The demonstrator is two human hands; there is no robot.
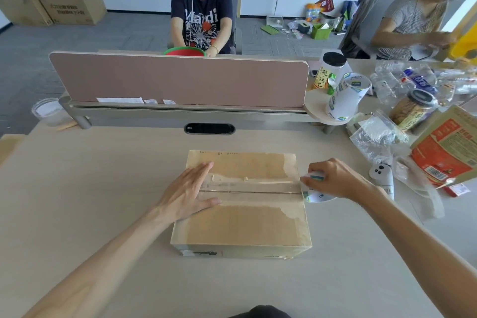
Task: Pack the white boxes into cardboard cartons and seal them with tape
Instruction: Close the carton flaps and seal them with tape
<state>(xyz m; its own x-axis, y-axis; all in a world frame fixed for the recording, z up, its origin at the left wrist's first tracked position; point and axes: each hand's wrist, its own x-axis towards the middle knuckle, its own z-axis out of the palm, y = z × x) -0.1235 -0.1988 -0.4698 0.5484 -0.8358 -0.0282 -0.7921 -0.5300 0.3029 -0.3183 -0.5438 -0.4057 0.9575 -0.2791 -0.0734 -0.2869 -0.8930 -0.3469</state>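
Observation:
A closed cardboard carton (pixel 247 224) lies in the middle of the desk, flaps shut. A strip of clear tape (pixel 258 186) runs along its centre seam from left to right. My left hand (pixel 188 192) lies flat with straight fingers on the left end of the carton's top, pressing on the tape. My right hand (pixel 335 179) grips a roll of tape (pixel 316 192) at the carton's right edge, where the strip leads into the roll. No white boxes show; the carton's inside is hidden.
A pink divider screen (pixel 180 80) bounds the desk's far side. To the right lie a stack of tape rolls (pixel 346 98), snack jars (pixel 410 108), plastic bags, a red packet (pixel 446 152) and a white controller (pixel 382 175). Two people sit beyond.

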